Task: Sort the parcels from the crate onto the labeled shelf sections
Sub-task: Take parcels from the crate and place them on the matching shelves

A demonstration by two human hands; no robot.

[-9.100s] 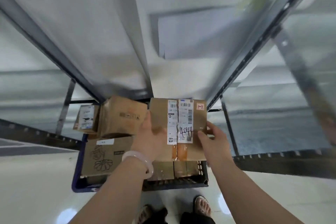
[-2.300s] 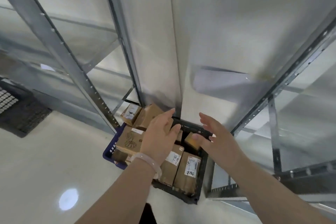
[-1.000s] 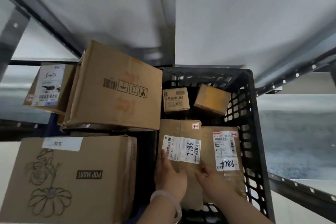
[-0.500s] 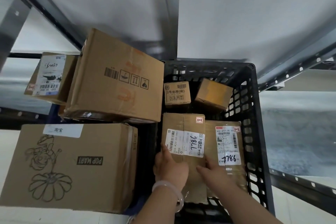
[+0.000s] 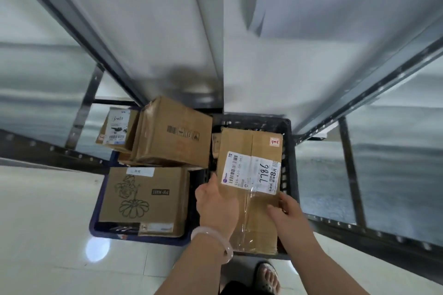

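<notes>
Up comes the parcel point(image 5: 249, 175) marked 7786: half a second ago it lay low in the black crate point(image 5: 290, 148); now it rides above the rim, label up. Its long axis runs straight away from me, near end over the crate's near rim, far end toward the far rim. Left hand point(image 5: 217, 203) grips the left long edge, fingers point(image 5: 212, 181) curled round it. Right hand point(image 5: 286, 212) holds the right edge by the near corner, fingertips on the taped face. Both forearms reach forward and down. Shelf point(image 5: 359, 93) uprights stand ahead and either side. No section labels are legible, so I can't yet judge which way to swing.
</notes>
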